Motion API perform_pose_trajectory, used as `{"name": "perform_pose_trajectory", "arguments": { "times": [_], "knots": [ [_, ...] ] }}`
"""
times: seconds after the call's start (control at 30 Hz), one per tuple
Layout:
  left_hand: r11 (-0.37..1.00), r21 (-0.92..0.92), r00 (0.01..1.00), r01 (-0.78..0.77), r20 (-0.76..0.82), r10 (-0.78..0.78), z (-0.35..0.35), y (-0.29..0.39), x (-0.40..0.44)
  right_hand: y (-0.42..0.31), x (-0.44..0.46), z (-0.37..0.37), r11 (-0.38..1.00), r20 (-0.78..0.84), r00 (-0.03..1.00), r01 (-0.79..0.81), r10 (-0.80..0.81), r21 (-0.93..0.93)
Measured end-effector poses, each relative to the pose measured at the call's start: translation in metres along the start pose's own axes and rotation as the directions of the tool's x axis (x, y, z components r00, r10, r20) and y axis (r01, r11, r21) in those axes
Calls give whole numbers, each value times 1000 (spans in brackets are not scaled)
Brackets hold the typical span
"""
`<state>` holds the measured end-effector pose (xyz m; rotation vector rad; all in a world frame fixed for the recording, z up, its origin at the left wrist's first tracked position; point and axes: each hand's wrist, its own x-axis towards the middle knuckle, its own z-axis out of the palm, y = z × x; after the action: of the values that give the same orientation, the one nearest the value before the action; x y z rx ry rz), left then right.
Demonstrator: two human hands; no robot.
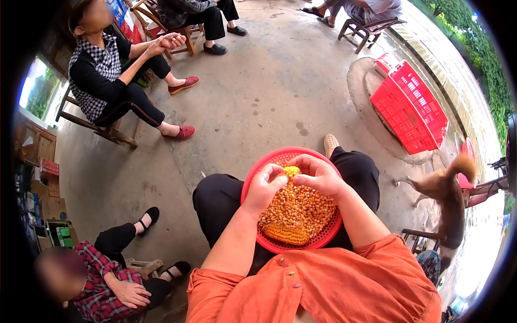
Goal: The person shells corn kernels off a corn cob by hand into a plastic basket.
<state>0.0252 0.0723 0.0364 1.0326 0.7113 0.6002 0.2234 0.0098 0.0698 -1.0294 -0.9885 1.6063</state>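
Observation:
Between my two hands is a small yellow piece of corn cob [291,171], held over a red basket [251,173] on my lap. My left hand [265,185] pinches its left side with thumb and fingertips. From the right, my right hand [319,175] grips it with curled fingers and thumb. Loose corn kernels [296,207] cover much of the basket's perforated bottom. A whole ear of corn [286,234] lies on them at the edge nearest my body. My fingers hide part of the piece I hold.
A red plastic crate [410,107] stands on the concrete floor at right, with a brown dog [447,199] below it. One person [99,81] sits at upper left, another [110,282] at lower left. Others sit farther back on wooden chairs [370,31].

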Motion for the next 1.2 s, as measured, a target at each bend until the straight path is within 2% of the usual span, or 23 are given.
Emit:
{"name": "perform_pose_trajectory", "arguments": {
  "times": [0.1,0.17,0.3,0.4,0.47,0.6,0.87,1.2],
  "knots": [
    [994,-90,996,59,70,-53,0,-1,1,-4,-1,2,999,-20,999,-37,38,29],
    [969,-176,982,175,96,-160,4,10,-3,-7,-2,5,1000,-44,999,-24,24,17],
    [955,-185,967,231,154,-204,13,15,-5,0,-1,0,1000,-48,999,13,-13,10],
    [972,-180,980,150,159,-122,15,5,-3,2,1,1,1000,-121,992,14,-16,-19],
    [974,-216,994,62,98,-41,19,6,-3,0,2,4,1000,-143,989,31,-31,-3],
    [974,-206,992,91,106,-70,22,4,-2,0,3,2,1000,-145,989,12,-11,2],
    [996,-73,997,-46,57,50,28,-5,-3,11,6,-2,1000,-180,983,-24,27,20],
    [991,-17,990,-129,61,130,30,-11,-2,14,7,3,998,-203,979,0,15,70]
  ]
}}
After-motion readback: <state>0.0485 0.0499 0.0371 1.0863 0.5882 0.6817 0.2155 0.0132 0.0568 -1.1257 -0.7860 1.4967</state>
